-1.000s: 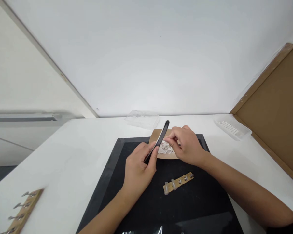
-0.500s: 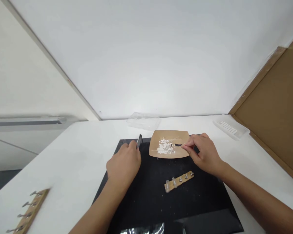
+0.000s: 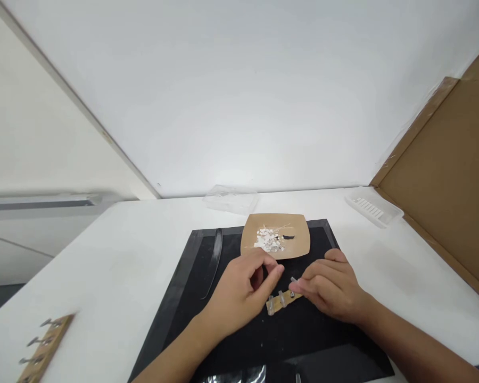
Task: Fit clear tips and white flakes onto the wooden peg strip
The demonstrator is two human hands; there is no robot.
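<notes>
On the black mat [image 3: 239, 346] lies a small wooden strip [image 3: 278, 304] carrying clear plastic pieces and metal knobs; its right end is hidden behind my right hand [image 3: 330, 287]. My right thumb and fingers are closed at the strip, with a small clear plastic piece [image 3: 294, 280] at their tips. My left hand [image 3: 241, 287] hovers just left of it, thumb and index pinched together; whatever may be between them is too small to make out. Left of that hand, a slim, dark curved tool [image 3: 214, 261] rests on the mat.
A tan plate [image 3: 302, 234] with white flakes [image 3: 269, 240] and a dark sliver [image 3: 288, 237] stands at the mat's back edge. Behind are a clear lid [image 3: 230, 199] and a translucent tray [image 3: 377, 207]. Another wooden strip with metal hooks [image 3: 43, 348] lies front left. Cardboard [image 3: 451, 143] borders the right.
My left hand has let go of the dark tool, now on the mat, and moved right. My right hand has come from the plate down to the wooden strip; the dark sliver stays on the plate.
</notes>
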